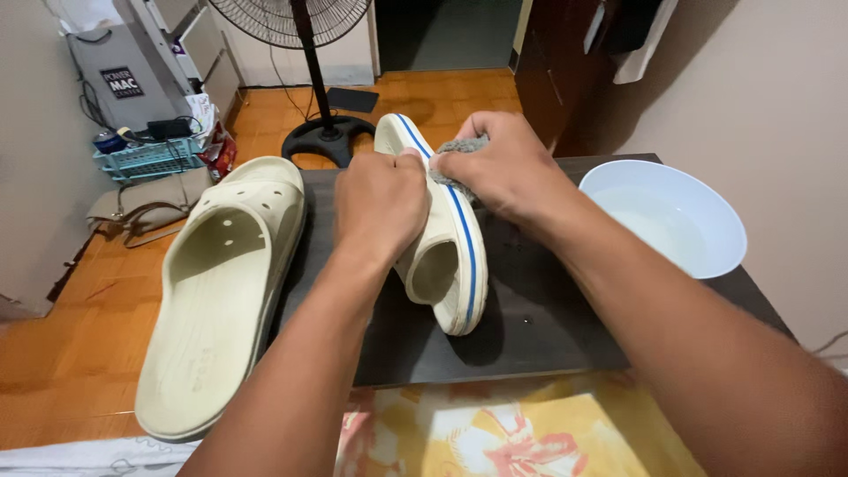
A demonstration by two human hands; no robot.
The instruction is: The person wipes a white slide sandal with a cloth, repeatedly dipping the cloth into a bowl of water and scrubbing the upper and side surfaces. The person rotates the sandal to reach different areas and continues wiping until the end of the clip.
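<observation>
Both forearms reach out: left hand (380, 201) grips tilted slide sandal (446, 256), right hand (508, 168) clutches grey cloth (459, 147) against it.

Slide sandal (446, 256), 12 o'clock: matt cream foam-like plastic, glossy blue stripe. Cloth (459, 147): grey, rough, nubbly. Bowl (707, 208), 3 o'clock: smooth glossy white plastic; table (530, 327): dark matt wood-look top

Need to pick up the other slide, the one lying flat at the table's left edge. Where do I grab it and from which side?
Grip the beige slide by its strap. It lies sole-down, toe end away, heel overhanging the dark table toward you. Probably best from the heel side: slip fingers under the raised strap through the open foot hole, thumb on top.
</observation>
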